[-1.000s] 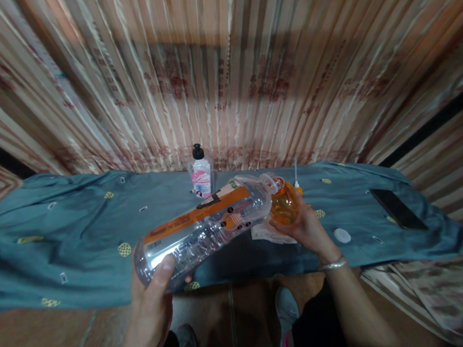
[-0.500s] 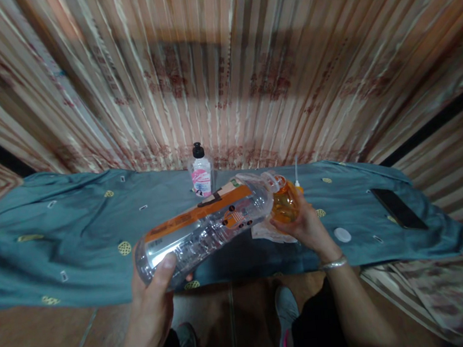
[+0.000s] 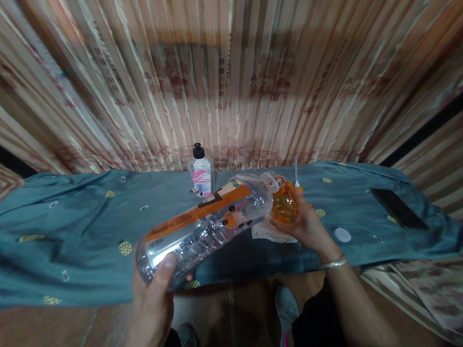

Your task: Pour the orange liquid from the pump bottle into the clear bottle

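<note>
A large clear plastic bottle (image 3: 205, 232) with an orange label lies tilted in the air, its neck to the right and a little higher than its base. My left hand (image 3: 155, 288) is wrapped round the base end, thumb on the near side. A small orange see-through bottle (image 3: 284, 203) is closed in my right hand (image 3: 308, 229). The clear bottle's mouth meets the top of the orange bottle; whether liquid passes between them I cannot tell. Below the orange bottle lies a pale crumpled packet or cloth (image 3: 274, 232), partly hidden.
On the teal cloth-covered table (image 3: 87, 229) a pink-labelled bottle with a black cap (image 3: 201, 174) stands at the back. Behind my right hand is a pump top with a thin tube (image 3: 297, 177). A white round cap (image 3: 342, 234) and a black phone (image 3: 398, 208) lie rightward. Curtains (image 3: 220, 74) hang behind.
</note>
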Demonstrator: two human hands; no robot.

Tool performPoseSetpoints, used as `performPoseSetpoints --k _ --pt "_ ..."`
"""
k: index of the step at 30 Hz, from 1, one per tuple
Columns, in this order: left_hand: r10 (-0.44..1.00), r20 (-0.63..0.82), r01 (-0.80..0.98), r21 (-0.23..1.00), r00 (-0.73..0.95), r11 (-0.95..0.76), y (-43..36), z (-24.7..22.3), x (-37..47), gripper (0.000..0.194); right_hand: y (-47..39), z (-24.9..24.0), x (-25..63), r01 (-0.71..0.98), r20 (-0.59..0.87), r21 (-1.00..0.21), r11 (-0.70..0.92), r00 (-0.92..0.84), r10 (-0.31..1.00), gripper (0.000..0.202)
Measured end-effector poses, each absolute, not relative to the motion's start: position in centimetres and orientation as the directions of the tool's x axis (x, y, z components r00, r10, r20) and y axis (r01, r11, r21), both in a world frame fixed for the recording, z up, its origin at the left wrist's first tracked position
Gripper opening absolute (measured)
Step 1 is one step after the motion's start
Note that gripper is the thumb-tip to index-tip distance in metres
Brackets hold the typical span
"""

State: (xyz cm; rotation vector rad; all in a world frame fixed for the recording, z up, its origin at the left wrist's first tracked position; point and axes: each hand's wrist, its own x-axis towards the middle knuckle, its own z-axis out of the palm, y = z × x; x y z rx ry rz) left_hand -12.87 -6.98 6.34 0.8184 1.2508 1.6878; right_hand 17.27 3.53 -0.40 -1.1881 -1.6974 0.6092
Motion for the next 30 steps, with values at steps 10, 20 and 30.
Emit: performPoseSetpoints --k 10,20,30 --pt "0.908 0.027 -0.235 0.962 -0.419 -0.137 -7.02 6.1 -12.94 0.054 3.15 0.69 16.71 0.464 0.396 -0.803 0.375 -0.055 0.917 0.09" --pt "0.912 0.031 -0.244 0.959 -0.409 -0.142 -6.88 6.26 -13.07 0.053 3.26 0.24 17.01 0.466 0.392 -0.802 0.373 -0.06 0.918 0.091" --pt "0.914 0.043 -0.242 0.958 -0.402 -0.151 -6.91 6.09 -13.34 0.054 3.28 0.39 16.93 0.433 0.371 -0.825 0.363 -0.068 0.926 0.09"
